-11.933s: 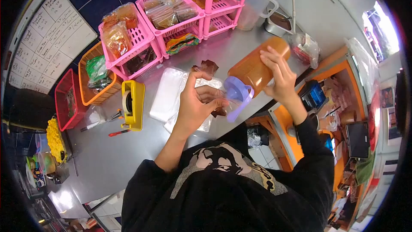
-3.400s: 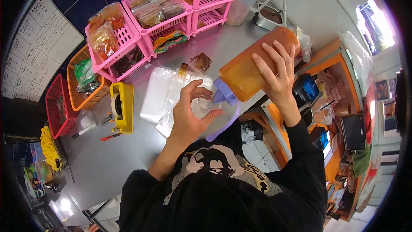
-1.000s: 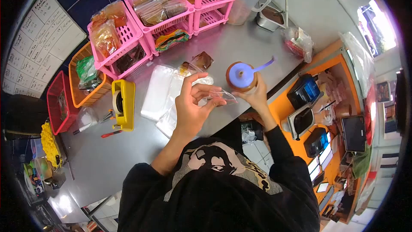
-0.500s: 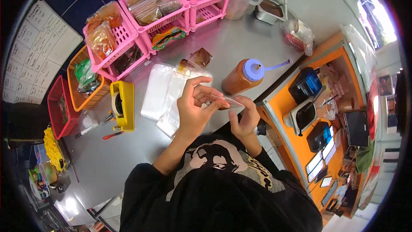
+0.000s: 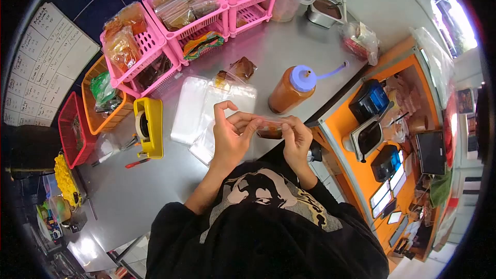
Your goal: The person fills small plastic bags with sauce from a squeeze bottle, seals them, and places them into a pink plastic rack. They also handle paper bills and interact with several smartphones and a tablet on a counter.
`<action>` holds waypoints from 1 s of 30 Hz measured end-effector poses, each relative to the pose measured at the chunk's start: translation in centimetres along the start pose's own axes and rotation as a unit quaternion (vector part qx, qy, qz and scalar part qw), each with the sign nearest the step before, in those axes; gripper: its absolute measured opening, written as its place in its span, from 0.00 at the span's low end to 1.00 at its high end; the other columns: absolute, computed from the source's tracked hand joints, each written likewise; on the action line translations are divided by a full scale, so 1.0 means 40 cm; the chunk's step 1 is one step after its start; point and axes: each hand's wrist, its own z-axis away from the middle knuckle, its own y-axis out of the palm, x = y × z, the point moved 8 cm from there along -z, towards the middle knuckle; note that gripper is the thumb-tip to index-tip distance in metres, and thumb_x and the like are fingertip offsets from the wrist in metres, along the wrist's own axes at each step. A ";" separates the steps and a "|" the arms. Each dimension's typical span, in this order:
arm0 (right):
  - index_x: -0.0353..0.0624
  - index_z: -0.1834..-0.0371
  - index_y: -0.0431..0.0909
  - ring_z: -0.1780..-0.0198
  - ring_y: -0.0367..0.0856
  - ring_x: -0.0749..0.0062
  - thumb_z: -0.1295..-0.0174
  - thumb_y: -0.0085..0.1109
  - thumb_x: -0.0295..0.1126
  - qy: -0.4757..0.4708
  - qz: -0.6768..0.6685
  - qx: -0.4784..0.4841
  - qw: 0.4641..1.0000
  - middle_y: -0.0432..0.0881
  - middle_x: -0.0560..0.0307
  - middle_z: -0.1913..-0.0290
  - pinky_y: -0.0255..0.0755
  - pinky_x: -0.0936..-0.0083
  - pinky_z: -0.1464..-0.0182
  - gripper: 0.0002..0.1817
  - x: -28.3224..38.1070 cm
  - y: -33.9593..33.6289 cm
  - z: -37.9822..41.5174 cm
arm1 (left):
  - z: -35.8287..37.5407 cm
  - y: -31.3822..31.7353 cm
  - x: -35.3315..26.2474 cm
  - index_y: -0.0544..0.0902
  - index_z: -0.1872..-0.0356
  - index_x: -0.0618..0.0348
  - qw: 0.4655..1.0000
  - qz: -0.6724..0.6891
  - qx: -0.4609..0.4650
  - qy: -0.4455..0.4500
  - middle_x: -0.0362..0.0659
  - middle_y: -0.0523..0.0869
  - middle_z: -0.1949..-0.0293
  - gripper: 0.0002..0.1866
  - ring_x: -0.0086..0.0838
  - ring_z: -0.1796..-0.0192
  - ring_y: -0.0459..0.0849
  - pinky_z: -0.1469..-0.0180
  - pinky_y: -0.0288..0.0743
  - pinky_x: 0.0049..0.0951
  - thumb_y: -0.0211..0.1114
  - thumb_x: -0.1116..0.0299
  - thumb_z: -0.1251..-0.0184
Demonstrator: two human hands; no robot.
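At the far left of your steel desk (image 5: pixel 155 175) sit a red plastic basket (image 5: pixel 70 124) and an orange one (image 5: pixel 101 98), then the yellow tape dispenser (image 5: pixel 149 126). Right of it lies a stack of clear plastic bags (image 5: pixel 194 111). Your left hand (image 5: pixel 230 134) pinches one end of a small clear sachet holding brown sauce (image 5: pixel 269 129), which hangs above the desk's near edge; your right hand (image 5: pixel 295 139) is clamped on its other end. Just beyond stands the orange squeeze bottle with a lilac cap (image 5: pixel 290 89), upright and slightly tilted.
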 end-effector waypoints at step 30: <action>0.36 0.68 0.82 0.71 0.84 0.60 0.48 0.61 0.20 -0.003 0.170 0.234 0.957 0.84 0.49 0.71 0.75 0.73 0.68 0.05 -0.051 0.097 -0.002 | -0.047 -0.059 0.049 0.58 0.61 0.59 0.948 -0.295 0.121 -0.019 0.52 0.86 0.71 0.19 0.35 0.63 0.87 0.53 0.76 0.30 0.61 0.83 0.42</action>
